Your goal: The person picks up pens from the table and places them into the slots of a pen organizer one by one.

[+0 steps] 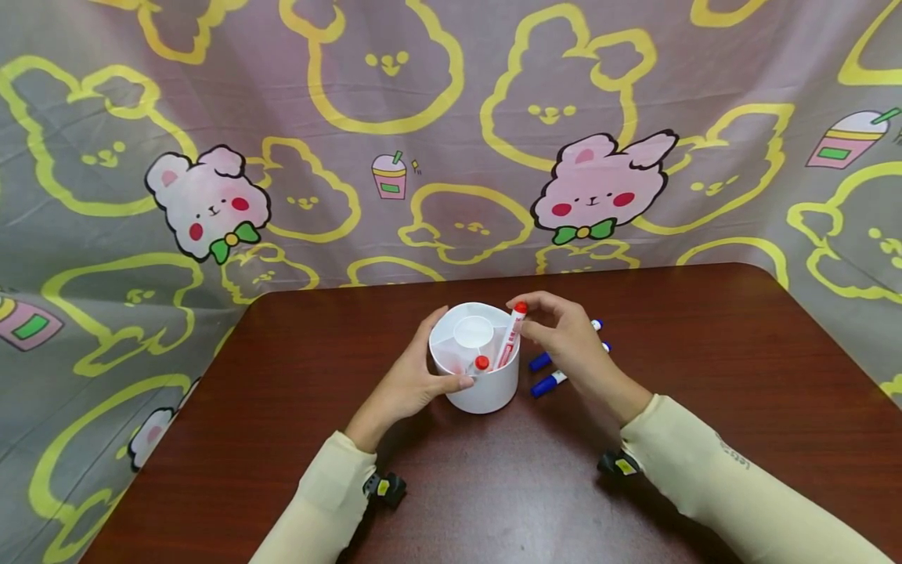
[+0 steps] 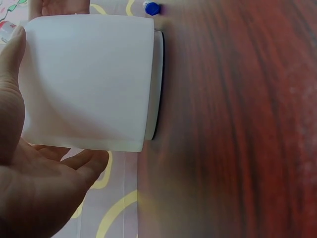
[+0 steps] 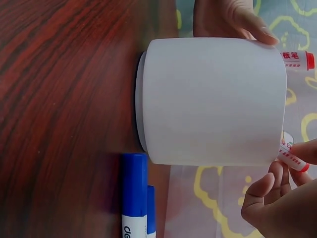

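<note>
A round white pen holder (image 1: 486,395) with several compartments stands upright on the table. My left hand (image 1: 402,384) grips its left side, thumb at the near rim and fingers around the far side. Leaning in the right compartment is a red-capped whiteboard marker (image 1: 513,335), cap upward. My right hand (image 1: 574,341) pinches this marker near the top, thumb and fingers at the holder's rim in the right wrist view. Another red-capped marker (image 3: 297,60) sits in the front compartment, close to my left thumb.
Two blue markers, a nearer one (image 1: 546,386) and a farther one (image 1: 539,361), lie on the brown table (image 1: 486,486) right of the holder, partly hidden by my right hand. A patterned curtain (image 1: 451,102) hangs behind the table's far edge.
</note>
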Tool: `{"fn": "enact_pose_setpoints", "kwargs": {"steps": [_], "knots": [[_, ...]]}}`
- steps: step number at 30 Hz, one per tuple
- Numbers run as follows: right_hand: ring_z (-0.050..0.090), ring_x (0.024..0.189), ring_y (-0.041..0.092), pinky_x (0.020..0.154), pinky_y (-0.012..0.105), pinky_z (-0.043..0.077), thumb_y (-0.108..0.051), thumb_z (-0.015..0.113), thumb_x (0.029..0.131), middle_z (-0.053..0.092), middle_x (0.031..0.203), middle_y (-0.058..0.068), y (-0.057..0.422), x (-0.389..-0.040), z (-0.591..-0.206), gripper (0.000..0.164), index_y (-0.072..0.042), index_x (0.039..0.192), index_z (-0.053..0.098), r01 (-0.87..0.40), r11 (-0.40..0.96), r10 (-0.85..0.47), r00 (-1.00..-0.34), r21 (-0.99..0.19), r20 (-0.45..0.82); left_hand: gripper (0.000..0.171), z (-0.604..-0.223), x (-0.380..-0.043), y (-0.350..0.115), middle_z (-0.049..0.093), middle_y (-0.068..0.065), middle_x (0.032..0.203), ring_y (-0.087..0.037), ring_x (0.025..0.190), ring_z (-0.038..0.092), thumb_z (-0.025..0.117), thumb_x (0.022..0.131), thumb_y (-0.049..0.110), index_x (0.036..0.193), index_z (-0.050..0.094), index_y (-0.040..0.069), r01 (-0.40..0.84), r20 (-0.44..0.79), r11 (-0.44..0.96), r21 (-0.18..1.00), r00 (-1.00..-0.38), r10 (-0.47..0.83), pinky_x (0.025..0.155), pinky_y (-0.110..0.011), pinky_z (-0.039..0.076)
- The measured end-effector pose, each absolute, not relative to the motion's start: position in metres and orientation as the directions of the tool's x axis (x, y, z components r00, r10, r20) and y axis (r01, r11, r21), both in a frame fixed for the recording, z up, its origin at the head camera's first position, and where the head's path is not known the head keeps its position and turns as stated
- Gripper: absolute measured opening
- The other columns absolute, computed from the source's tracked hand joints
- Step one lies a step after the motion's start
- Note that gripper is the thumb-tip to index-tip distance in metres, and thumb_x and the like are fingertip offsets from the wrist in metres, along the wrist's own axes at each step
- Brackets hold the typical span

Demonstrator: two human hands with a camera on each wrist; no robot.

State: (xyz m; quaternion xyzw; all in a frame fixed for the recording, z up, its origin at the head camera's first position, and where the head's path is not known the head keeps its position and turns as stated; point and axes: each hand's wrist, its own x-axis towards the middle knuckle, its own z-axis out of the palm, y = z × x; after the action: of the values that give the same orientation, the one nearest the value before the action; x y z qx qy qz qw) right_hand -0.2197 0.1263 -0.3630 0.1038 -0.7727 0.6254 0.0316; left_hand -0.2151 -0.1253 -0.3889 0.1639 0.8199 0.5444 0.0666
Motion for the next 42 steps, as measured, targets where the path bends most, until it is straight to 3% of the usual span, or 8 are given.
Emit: {"fn": "enact_pose_setpoints", "kwargs": {"steps": [3, 15, 27, 35, 42], "knots": [[0.058, 0.108, 0.022, 0.089, 0.028, 0.05, -0.005, 0.069, 0.096, 0.069, 0.115, 0.019, 0.125, -0.219, -0.364, 0.029, 0.0, 0.124, 0.071, -0.204, 0.209, -0.125, -0.976, -0.956, 0.181, 0.112, -0.389, -0.215, -0.126, 0.042, -0.012, 0.161, -0.032, 0.143, 0.046, 0.092, 0.08, 0.011, 0.166, 0.021, 0.017, 0.19, 0.062, 0.361, 0.913, -0.939, 0.338, 0.124, -0.055, 0.031], [0.059, 0.107, 0.023, 0.086, 0.026, 0.051, -0.005, 0.071, 0.095, 0.07, 0.114, 0.017, 0.125, -0.217, -0.366, 0.026, -0.003, 0.121, 0.072, -0.215, 0.221, -0.13, -0.973, -0.951, 0.19, 0.111, -0.389, -0.215, -0.126, 0.042, -0.011, 0.161, -0.031, 0.143, 0.045, 0.092, 0.08, 0.011, 0.166, 0.021, 0.016, 0.189, 0.058, 0.366, 0.911, -0.939, 0.34, 0.125, -0.054, 0.03], [0.062, 0.101, 0.021, 0.085, 0.028, 0.055, -0.008, 0.07, 0.098, 0.065, 0.115, 0.015, 0.133, -0.214, -0.363, 0.033, -0.006, 0.131, 0.067, -0.199, 0.213, -0.141, -0.975, -0.957, 0.172, 0.109, -0.388, -0.214, -0.129, 0.042, -0.011, 0.162, -0.032, 0.147, 0.041, 0.092, 0.081, 0.015, 0.166, 0.024, 0.019, 0.191, 0.058, 0.39, 0.901, -0.943, 0.327, 0.127, -0.058, 0.025], [0.065, 0.106, 0.018, 0.089, 0.023, 0.057, -0.012, 0.071, 0.099, 0.067, 0.12, 0.012, 0.143, -0.211, -0.359, 0.036, -0.006, 0.135, 0.064, -0.179, 0.188, -0.163, -0.975, -0.966, 0.149, 0.104, -0.389, -0.214, -0.133, 0.043, -0.014, 0.159, -0.036, 0.143, 0.05, 0.086, 0.084, 0.003, 0.165, 0.022, 0.017, 0.164, 0.057, 0.268, 0.949, -0.929, 0.366, 0.116, -0.053, 0.044], [0.064, 0.106, 0.013, 0.088, 0.02, 0.056, -0.014, 0.07, 0.1, 0.068, 0.116, 0.001, 0.159, -0.208, -0.357, 0.037, -0.006, 0.136, 0.063, -0.218, 0.24, -0.153, -0.971, -0.946, 0.185, 0.099, -0.391, -0.215, -0.138, 0.037, -0.013, 0.164, -0.036, 0.152, 0.04, 0.086, 0.085, 0.005, 0.164, 0.026, 0.011, 0.196, 0.088, 0.266, 0.944, -0.925, 0.37, 0.123, -0.053, 0.035]]}}
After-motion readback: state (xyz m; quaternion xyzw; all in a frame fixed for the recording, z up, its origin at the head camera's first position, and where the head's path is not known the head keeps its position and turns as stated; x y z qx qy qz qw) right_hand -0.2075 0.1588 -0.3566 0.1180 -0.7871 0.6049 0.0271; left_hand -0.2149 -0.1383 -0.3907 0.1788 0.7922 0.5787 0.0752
